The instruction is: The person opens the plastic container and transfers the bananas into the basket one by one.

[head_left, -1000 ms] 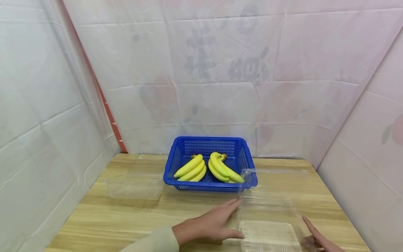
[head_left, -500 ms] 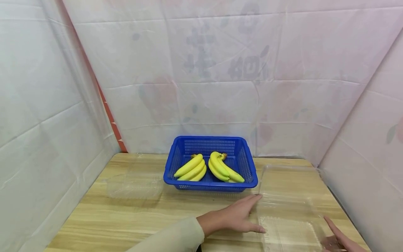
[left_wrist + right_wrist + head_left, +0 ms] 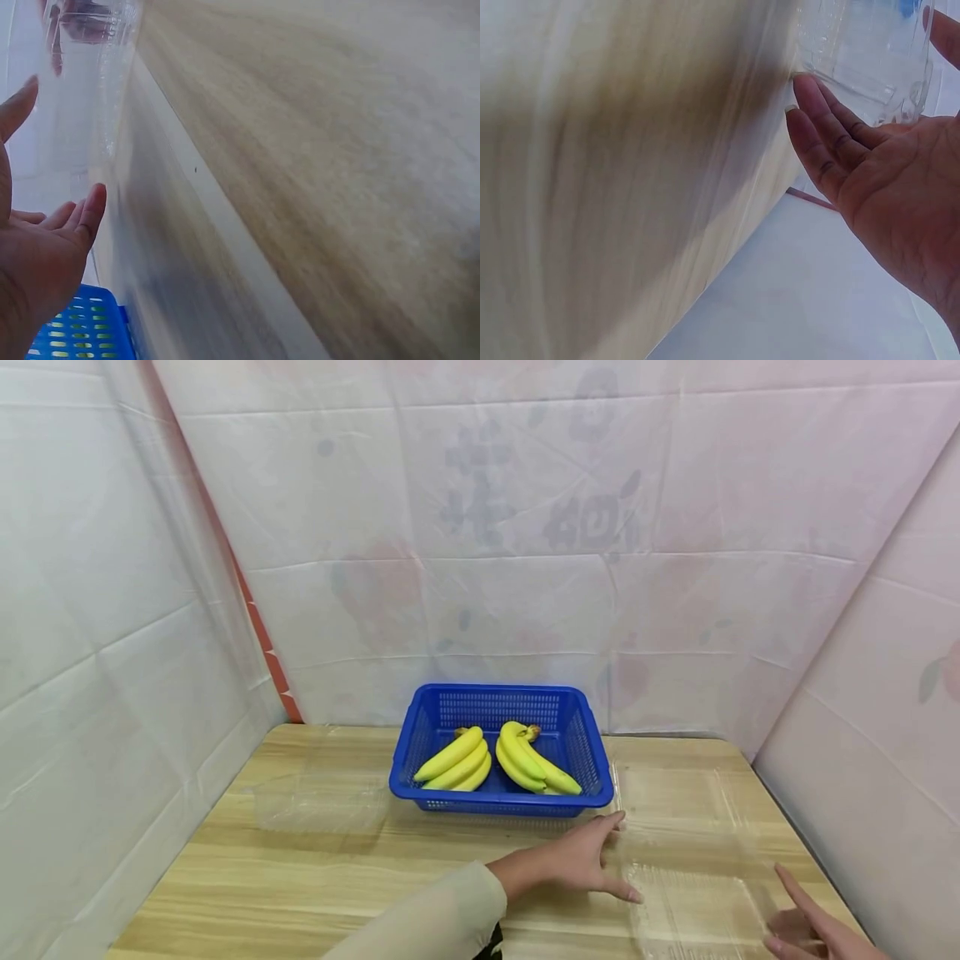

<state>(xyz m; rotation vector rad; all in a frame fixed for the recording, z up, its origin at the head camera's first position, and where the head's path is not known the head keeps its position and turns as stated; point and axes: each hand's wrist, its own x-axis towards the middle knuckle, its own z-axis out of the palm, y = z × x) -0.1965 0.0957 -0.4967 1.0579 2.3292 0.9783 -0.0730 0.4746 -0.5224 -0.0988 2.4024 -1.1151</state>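
Note:
A clear plastic clamshell box (image 3: 693, 902) lies open on the right of the wooden table, its lid (image 3: 682, 797) folded back toward the wall. Along its left side is my left hand (image 3: 577, 860), thumb and fingers spread apart, fingertips right by the edge. My right hand (image 3: 813, 922) is at the opposite side, index finger extended beside the box. In the right wrist view the fingers of the right hand (image 3: 900, 172) are loosely bent and overlap the clear plastic (image 3: 855, 82). The left wrist view has the left palm (image 3: 45, 255) turned up, grasping nothing.
A blue plastic basket (image 3: 502, 799) stands at the back centre with two bunches of bananas (image 3: 457, 762) in it. Another clear open box (image 3: 322, 806) rests on the left of the table (image 3: 300, 893). White cloth walls (image 3: 480, 610) enclose the back and sides.
Both hands and the clear box have moved to the right, away from the front of the basket. Lately the box has settled and its lid has dropped lower behind it.

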